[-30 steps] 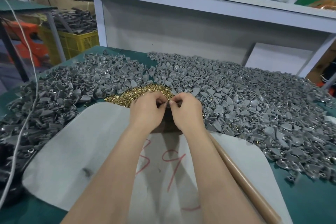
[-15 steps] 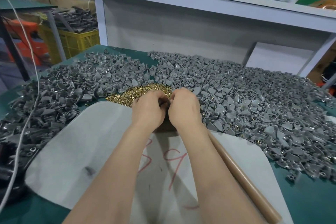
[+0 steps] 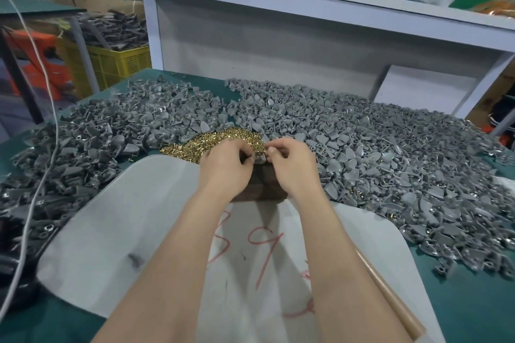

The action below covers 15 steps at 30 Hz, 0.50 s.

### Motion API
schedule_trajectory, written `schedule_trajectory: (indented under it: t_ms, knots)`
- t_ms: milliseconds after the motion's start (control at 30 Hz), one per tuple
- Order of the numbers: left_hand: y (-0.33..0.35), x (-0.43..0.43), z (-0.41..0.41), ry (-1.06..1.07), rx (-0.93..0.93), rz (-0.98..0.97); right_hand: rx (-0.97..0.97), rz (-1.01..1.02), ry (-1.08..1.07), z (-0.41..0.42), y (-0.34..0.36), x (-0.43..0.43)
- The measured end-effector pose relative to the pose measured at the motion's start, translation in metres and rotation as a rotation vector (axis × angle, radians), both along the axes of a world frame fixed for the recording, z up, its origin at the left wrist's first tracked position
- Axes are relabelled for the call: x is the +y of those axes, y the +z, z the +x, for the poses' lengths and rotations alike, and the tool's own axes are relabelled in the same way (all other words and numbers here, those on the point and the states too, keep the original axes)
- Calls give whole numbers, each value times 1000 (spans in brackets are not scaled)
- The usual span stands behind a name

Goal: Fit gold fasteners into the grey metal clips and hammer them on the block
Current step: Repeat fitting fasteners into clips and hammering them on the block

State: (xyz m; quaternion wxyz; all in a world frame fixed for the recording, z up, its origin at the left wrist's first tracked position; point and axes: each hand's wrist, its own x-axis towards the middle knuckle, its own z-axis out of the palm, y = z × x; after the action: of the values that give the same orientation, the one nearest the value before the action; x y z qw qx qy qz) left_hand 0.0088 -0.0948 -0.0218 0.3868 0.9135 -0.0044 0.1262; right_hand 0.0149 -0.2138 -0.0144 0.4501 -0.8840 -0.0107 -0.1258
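The left hand (image 3: 225,167) and right hand (image 3: 295,168), pressed knuckle to knuckle half a second ago, now sit slightly apart. A small grey metal clip (image 3: 260,159) shows in the gap between them, pinched from both sides by their fingertips. More of the dark brown block (image 3: 263,185) beneath is exposed.

Grey clips (image 3: 362,147), gold fasteners (image 3: 211,140), green table (image 3: 473,301), yellow crate (image 3: 117,64)

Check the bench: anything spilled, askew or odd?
Two things. Loose gold fasteners are scattered among the grey clips on the right, away from their own heap. A white cable is draped across the clips on the left.
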Motion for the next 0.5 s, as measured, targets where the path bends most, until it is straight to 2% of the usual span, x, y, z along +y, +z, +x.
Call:
schedule_trajectory:
  t_ms: [267,500]
  knots:
    - [0,0,0,18,3,9,-44,-196,-38,0,-4,9]
    - [1,-1,0,20,2,19,8,-217,-76,0,-3,17]
